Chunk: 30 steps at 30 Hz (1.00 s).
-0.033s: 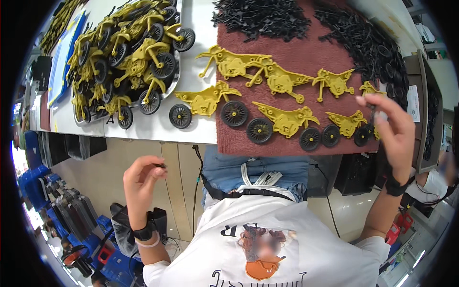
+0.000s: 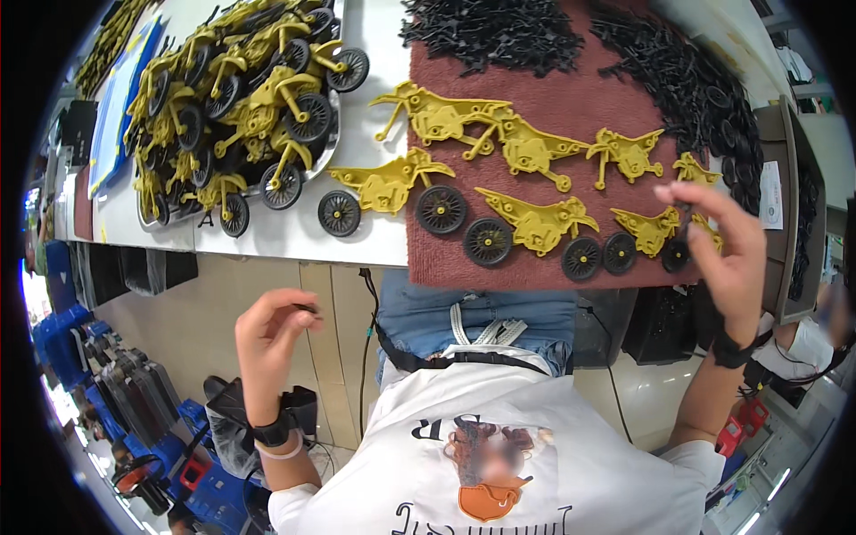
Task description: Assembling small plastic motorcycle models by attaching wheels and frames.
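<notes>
Right hand (image 2: 736, 250) shifts slightly left near yellow motorcycle body (image 2: 695, 168), seemingly pinching blurred dark part (image 2: 686, 209); left hand (image 2: 267, 337), short of bench (image 2: 382, 247), pinches small black piece (image 2: 308, 309). Black spoked wheels (image 2: 488, 242) on maroon cloth (image 2: 446, 264) stay put; layout seems unadvanced.

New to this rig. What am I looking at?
No robot: a person's bare hands, seen from the left of two fisheye cameras worn on the head, so straight edges bend. On the white table and reddish-brown cloth lie yellow motorcycle-shaped pieces and black spoked wheels, with black parts heaped behind. The left hand pinches a small dark piece; another dark part shows between the right hand's fingers, perhaps held.
</notes>
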Each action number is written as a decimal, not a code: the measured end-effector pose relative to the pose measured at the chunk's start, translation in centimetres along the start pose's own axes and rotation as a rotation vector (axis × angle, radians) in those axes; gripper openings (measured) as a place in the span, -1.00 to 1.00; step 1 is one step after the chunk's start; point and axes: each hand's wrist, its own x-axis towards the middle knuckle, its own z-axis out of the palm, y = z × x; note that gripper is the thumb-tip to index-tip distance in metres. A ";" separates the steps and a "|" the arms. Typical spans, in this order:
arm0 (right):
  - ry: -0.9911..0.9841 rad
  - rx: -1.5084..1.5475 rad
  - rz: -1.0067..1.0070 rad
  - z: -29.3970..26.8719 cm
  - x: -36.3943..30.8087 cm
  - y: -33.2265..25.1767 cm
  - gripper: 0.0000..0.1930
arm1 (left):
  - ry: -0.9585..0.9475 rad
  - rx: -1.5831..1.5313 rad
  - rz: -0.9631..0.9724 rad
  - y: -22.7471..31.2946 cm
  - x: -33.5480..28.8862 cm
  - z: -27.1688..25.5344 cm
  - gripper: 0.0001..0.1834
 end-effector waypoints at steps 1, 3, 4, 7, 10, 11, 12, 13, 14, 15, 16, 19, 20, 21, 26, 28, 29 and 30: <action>-0.023 -0.011 -0.019 0.8 0.1 -0.2 -0.67 | -0.046 -0.035 0.003 -0.1 0.0 1.0 -0.89; 0.016 -0.030 -0.059 2.5 0.0 0.7 -0.70 | -0.089 -0.078 0.005 0.1 0.3 3.1 -0.89; 0.023 -0.104 -0.112 2.8 0.4 0.4 -0.71 | -0.149 -0.084 0.002 0.4 0.6 4.2 -0.92; 0.036 -0.250 -0.160 3.4 0.8 0.0 -0.74 | -0.192 -0.196 -0.054 0.8 1.2 6.8 -0.92; 0.030 -0.340 -0.197 4.3 1.1 -0.9 -0.77 | -0.232 -0.282 -0.078 0.9 2.3 6.7 -0.83; -0.004 -0.356 -0.252 4.6 1.5 -1.2 -0.79 | -0.267 -0.270 -0.056 0.9 2.6 7.0 -0.78; 0.001 -0.308 -0.279 5.4 1.5 -1.0 -0.81 | -0.262 -0.228 0.017 1.0 2.5 7.6 -0.78; -0.026 -0.301 -0.327 5.8 1.7 -0.6 -0.81 | -0.270 -0.258 0.025 1.6 2.6 8.4 -0.78; -0.029 -0.310 -0.350 6.7 1.6 -0.2 -0.81 | -0.294 -0.158 0.075 2.4 2.7 8.7 -0.79; -0.034 -0.317 -0.375 7.1 1.5 0.0 -0.81 | -0.315 -0.058 0.126 2.7 2.8 9.3 -0.80; -0.046 -0.330 -0.371 6.9 1.6 0.0 -0.81 | -0.264 -0.030 0.232 2.7 2.8 10.7 -0.82; -0.035 -0.429 -0.406 7.4 1.4 -0.2 -0.80 | -0.255 0.163 0.496 2.8 3.2 12.2 -0.81; -0.038 -0.413 -0.384 7.5 1.3 -0.3 -0.79 | -0.255 0.159 0.488 2.8 3.1 12.6 -0.81; -0.042 -0.395 -0.362 7.7 1.3 -0.4 -0.78 | -0.243 0.183 0.510 2.8 3.0 13.0 -0.81; -0.036 -0.287 -0.314 8.6 0.9 -0.3 -0.74 | -0.121 0.341 0.670 3.7 3.3 14.9 -0.79; -0.042 -0.310 -0.315 8.7 0.7 -0.6 -0.72 | -0.028 0.452 0.734 3.8 3.6 15.7 -0.79; -0.047 -0.302 -0.311 8.7 0.7 -0.5 -0.72 | -0.032 0.456 0.726 3.8 3.6 16.1 -0.79; -0.042 -0.295 -0.310 8.8 0.6 -0.5 -0.71 | -0.012 0.517 0.737 3.8 3.6 16.3 -0.78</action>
